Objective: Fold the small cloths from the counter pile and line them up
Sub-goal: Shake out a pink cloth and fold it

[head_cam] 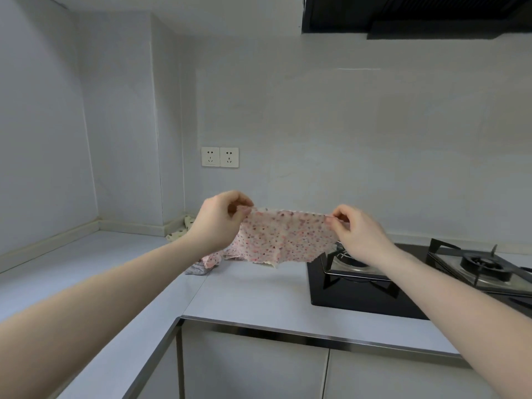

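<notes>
Floral cloth [283, 237] between 2 pinching hands

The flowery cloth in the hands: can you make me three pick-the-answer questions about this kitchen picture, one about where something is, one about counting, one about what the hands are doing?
1. Where is the cloth pile?
A. on the stove
B. on the counter, behind the held cloth
C. on the floor

2. How many wall sockets are there?
A. one
B. two
C. four

3. How is the flowery cloth held?
A. pinched at its top corners, hanging open
B. folded flat on the counter
C. bunched in one fist

Answers:
1 B: the pile lies on the counter, left of the stove.
2 B: two sockets sit side by side.
3 A: the left hand and right hand each pinch a top corner.
</notes>
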`<action>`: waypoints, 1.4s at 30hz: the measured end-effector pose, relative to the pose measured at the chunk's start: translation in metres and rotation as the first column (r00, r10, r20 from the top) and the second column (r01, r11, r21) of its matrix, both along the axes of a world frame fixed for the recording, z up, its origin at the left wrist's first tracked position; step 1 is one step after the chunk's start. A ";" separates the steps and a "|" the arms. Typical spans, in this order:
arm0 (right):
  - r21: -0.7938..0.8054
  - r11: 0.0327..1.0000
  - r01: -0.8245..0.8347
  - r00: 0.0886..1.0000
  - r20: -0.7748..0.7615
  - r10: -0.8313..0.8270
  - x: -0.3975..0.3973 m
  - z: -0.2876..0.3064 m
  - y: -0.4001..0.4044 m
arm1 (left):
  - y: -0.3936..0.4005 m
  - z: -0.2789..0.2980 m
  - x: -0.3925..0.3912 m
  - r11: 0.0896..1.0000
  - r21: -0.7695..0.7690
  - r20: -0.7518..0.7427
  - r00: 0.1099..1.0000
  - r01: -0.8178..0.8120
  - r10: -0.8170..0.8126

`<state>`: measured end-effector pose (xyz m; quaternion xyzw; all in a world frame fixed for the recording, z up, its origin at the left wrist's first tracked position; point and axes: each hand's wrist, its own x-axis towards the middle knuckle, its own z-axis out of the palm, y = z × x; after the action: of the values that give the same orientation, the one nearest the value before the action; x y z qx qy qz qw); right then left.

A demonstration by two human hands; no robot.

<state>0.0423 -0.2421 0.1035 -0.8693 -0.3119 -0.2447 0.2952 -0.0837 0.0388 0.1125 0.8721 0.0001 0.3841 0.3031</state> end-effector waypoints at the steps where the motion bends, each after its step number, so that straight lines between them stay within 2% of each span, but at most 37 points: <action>1: -0.035 0.999 -0.018 0.999 -0.036 0.017 -0.004 -0.011 -0.006 | 0.001 -0.011 -0.006 0.999 0.042 -0.041 0.999 0.015 -0.013; 4: -0.161 0.985 -0.059 0.989 -0.141 0.036 -0.013 -0.049 -0.019 | 0.000 -0.047 -0.022 0.990 0.129 -0.236 0.971 0.059 -0.027; 8: -0.295 0.941 -0.168 0.950 -0.304 0.075 -0.018 -0.095 -0.028 | 0.004 -0.091 -0.033 0.972 0.198 -0.485 0.874 0.125 -0.014; 11: -0.342 0.921 -0.188 0.937 -0.342 0.064 -0.017 -0.115 -0.030 | 0.010 -0.112 -0.033 0.957 0.230 -0.586 0.810 0.174 -0.006; 18: -0.228 0.967 -0.115 0.944 -0.328 0.035 0.006 -0.120 -0.012 | 0.025 -0.128 -0.009 0.963 0.245 -0.565 0.824 0.113 0.047; 26: -0.101 0.994 0.034 0.940 -0.334 -0.066 0.043 -0.121 0.024 | 0.041 -0.146 0.032 0.982 0.172 -0.543 0.823 -0.083 0.165; 35: -0.089 0.980 0.178 0.907 -0.372 -0.199 0.071 -0.154 0.052 | 0.048 -0.178 0.069 0.967 0.150 -0.577 0.776 -0.204 0.253; 42: -0.107 0.962 0.252 0.858 -0.436 -0.273 0.076 -0.176 0.057 | 0.052 -0.201 0.075 0.962 0.124 -0.459 0.846 -0.243 0.273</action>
<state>0.1185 -0.1855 -0.0721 -0.9430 -0.1199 -0.0696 0.3026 -0.0089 0.0913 -0.0887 0.9400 0.1793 0.1976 0.2127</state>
